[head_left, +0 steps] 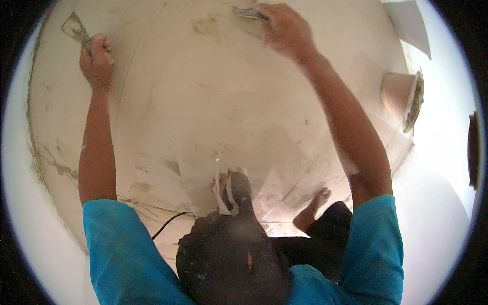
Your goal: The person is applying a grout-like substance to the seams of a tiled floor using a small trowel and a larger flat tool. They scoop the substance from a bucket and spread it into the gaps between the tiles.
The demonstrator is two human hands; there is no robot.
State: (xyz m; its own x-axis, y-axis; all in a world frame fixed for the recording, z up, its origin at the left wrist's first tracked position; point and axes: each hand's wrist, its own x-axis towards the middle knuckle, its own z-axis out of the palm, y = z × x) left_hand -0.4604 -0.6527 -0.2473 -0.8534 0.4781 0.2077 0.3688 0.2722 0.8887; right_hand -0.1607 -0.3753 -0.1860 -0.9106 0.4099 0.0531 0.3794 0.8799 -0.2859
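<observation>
My left hand (97, 61) is closed around the handle of a putty knife (75, 28) at the far left. Its stained flat blade points up and away, to the left. At the top middle, my right hand (287, 31) grips a flat tool with a grey metallic edge (250, 13). Motion blur and the fingers hide its exact kind. That tool is at a beige, smeared surface (218, 101), close to a darker patch (206, 25). Both arms are stretched forward and well apart.
A bucket (396, 94) with a dirty, crusted rim stands at the right by the white wall (437, 152). A black cable (170, 223) curves at lower left. My sandalled foot (239, 190) and a bare foot (314, 209) rest on the surface below.
</observation>
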